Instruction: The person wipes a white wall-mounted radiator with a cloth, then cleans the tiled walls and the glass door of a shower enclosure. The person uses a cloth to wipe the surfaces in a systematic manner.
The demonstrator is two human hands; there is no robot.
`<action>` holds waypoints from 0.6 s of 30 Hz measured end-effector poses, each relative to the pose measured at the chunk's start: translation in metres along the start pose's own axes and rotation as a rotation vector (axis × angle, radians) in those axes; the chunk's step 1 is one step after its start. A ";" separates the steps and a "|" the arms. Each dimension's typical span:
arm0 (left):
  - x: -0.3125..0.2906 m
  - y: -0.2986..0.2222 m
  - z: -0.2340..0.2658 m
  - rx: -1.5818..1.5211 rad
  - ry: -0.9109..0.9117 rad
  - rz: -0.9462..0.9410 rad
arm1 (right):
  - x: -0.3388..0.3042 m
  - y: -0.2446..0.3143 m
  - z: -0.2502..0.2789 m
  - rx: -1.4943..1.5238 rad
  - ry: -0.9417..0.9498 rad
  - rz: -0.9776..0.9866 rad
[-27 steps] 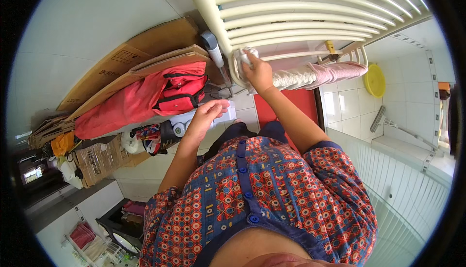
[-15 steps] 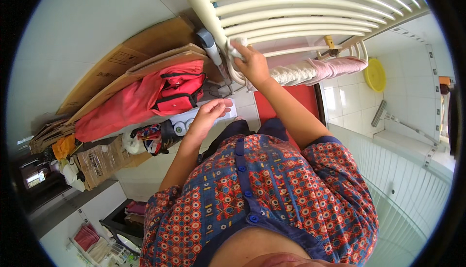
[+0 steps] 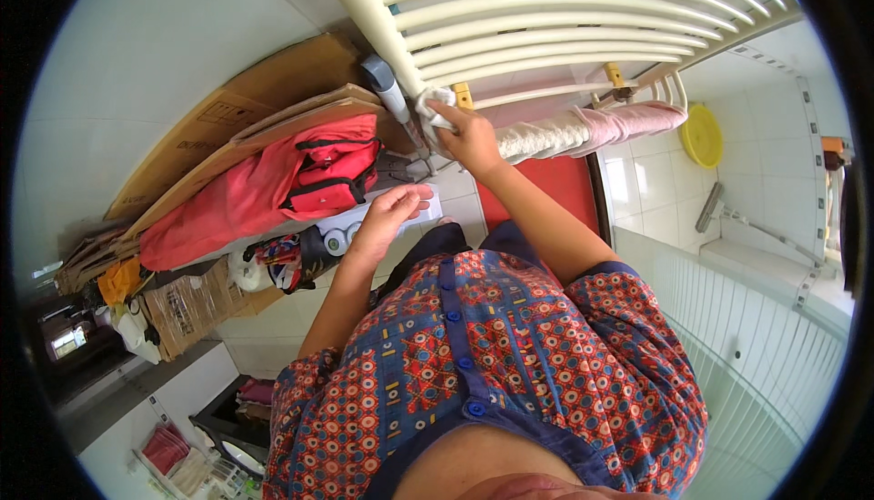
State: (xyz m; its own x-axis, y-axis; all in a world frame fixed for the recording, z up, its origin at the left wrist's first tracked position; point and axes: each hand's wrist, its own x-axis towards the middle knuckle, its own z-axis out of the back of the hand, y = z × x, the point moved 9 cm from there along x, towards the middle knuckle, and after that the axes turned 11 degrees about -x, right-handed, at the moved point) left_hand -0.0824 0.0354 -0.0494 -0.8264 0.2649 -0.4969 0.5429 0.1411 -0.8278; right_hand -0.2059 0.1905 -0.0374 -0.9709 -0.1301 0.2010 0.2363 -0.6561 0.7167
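A white cloth is bunched in my right hand, pressed to the lower left post of a cream ladder-style towel radiator. My fingers wrap round the cloth and partly hide it. To the right of that hand, white and pink towels hang over the radiator's lower rail. My left hand hovers in front of me, palm side turned inward, with loosely bent fingers and nothing in them. It is nearest to a red bag with black trim.
Flattened cardboard leans against the left wall behind the bag, beside a grey-and-white pole. A yellow basin and a floor squeegee stand at the right. A ribbed glass panel is close to my right side.
My right hand has shifted slightly left and down along the radiator post with the cloth, which shows more now. A yellow fitting has come into sight beside it. My left hand stays put.
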 end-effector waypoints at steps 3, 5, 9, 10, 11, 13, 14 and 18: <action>-0.002 0.001 0.010 -0.004 -0.020 -0.029 | -0.007 -0.016 0.016 0.103 -0.105 -0.183; -0.002 0.001 0.013 0.007 -0.029 -0.017 | 0.012 -0.012 0.016 0.109 -0.161 -0.193; 0.007 0.002 0.001 0.007 0.011 0.006 | 0.020 -0.011 -0.013 0.068 -0.092 -0.051; 0.008 0.001 0.001 0.005 0.010 0.003 | 0.021 -0.013 -0.013 0.080 -0.026 -0.090; 0.009 -0.001 0.002 0.016 0.008 -0.009 | 0.024 -0.010 -0.003 0.003 -0.006 -0.031; 0.004 -0.001 0.003 0.033 0.004 -0.020 | 0.021 -0.006 0.019 -0.063 0.003 0.048; 0.003 0.003 0.008 0.037 -0.009 -0.011 | 0.021 -0.001 0.020 -0.077 -0.009 0.088; 0.007 0.019 0.018 0.040 -0.024 0.033 | 0.011 0.013 -0.021 -0.069 0.072 0.127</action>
State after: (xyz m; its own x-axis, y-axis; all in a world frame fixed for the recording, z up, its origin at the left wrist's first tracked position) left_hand -0.0807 0.0230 -0.0733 -0.8119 0.2461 -0.5294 0.5637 0.0944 -0.8206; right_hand -0.2139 0.1652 -0.0401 -0.9341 -0.2668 0.2371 0.3568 -0.6803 0.6402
